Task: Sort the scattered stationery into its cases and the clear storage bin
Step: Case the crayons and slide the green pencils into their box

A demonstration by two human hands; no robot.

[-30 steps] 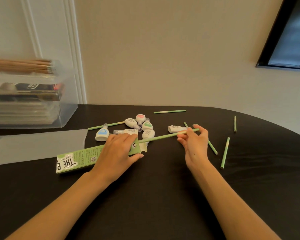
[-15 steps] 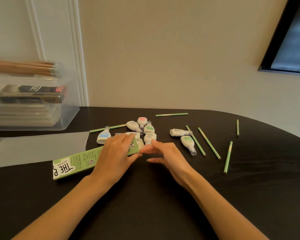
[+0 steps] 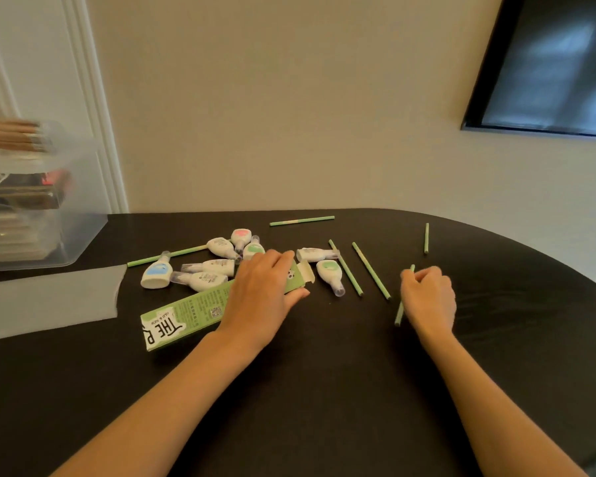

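A long green pencil box (image 3: pixel 186 311) lies flat on the black table (image 3: pixel 307 390), its flap open at the right end. My left hand (image 3: pixel 264 292) grips that open end, thumb underneath. To the right my right hand (image 3: pixel 429 297) curls its fingers round a green pencil (image 3: pixel 399 313) that lies on the table. Several more green pencils are scattered around, two of them (image 3: pixel 370 275) side by side between my hands. Several white correction-tape dispensers (image 3: pixel 203 270) lie in a cluster behind the box.
A clear storage bin (image 3: pixel 49 215) holding dark boxes, stacked papers and brown pencils stands at the far left. Its translucent lid (image 3: pixel 45 301) lies flat in front of it. The table's curved edge runs along the right, with a dark window frame (image 3: pixel 547 70) on the wall.
My right hand slid one pencil into the box, then moved right across the table and closed on another pencil. My left hand kept hold of the box's open end.
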